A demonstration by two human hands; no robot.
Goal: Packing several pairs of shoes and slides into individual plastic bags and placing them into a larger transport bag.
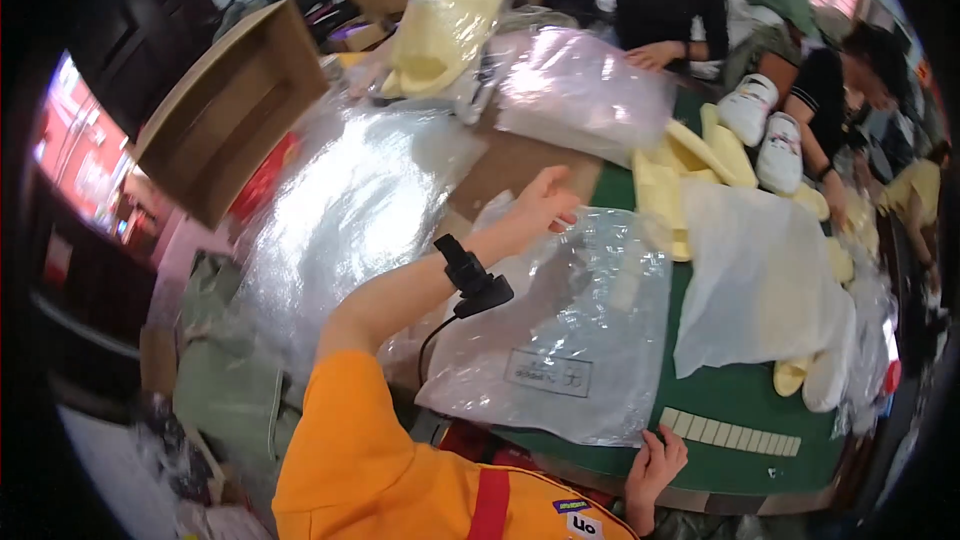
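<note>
A clear plastic bag [600, 340] with a small printed box lies flat on the table before me. My left hand [545, 202] reaches across its far edge, fingers partly spread, with nothing visible in them. A black strap with a small device [475, 280] and cable sits on that wrist. My right hand [657, 460] is at the table's near edge, fingers loosely apart beside the bag's near right corner; whether they touch it is hard to see. Just right of those fingers lies a strip of pale rectangular stickers [730, 432].
Shiny plastic bags [350, 190] are stacked at left, by an open cardboard box [235, 110]. Yellow slippers [665, 190], white clogs [780, 150] and a white bag [755, 280] lie on the right of the green table [600, 455]. A person [660, 0] across holds bagged yellow slippers [445, 35]; another works at right.
</note>
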